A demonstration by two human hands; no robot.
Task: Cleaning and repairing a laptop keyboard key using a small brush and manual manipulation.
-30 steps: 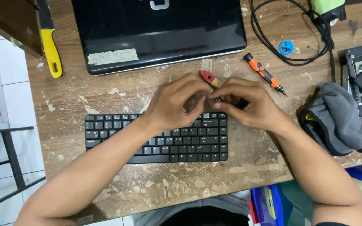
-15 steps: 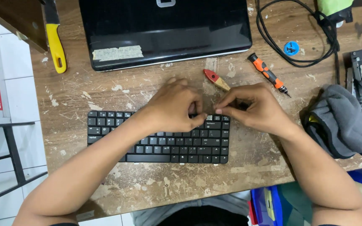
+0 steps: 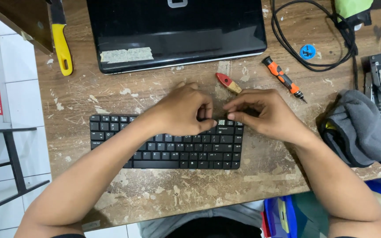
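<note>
Pinching at a pale gap in the far-right key row of the thin, light, bendy black keyboard (image 3: 166, 143), left hand (image 3: 184, 110) and right hand (image 3: 261, 112) both curled nearly closed, fingertips meeting, any keycap between them hidden; likely fragile, best steadied flat by its edges.

The hands have drawn slightly apart, uncovering a bare key socket (image 3: 221, 122) between them.

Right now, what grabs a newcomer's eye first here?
Two bare hands meet over the top right corner of a loose black keyboard at the centre of the worn wooden table: left hand and right hand, fingertips pinched at a spot with no keycap. Behind them lies a closed black laptop, an orange screwdriver to its right.
</note>
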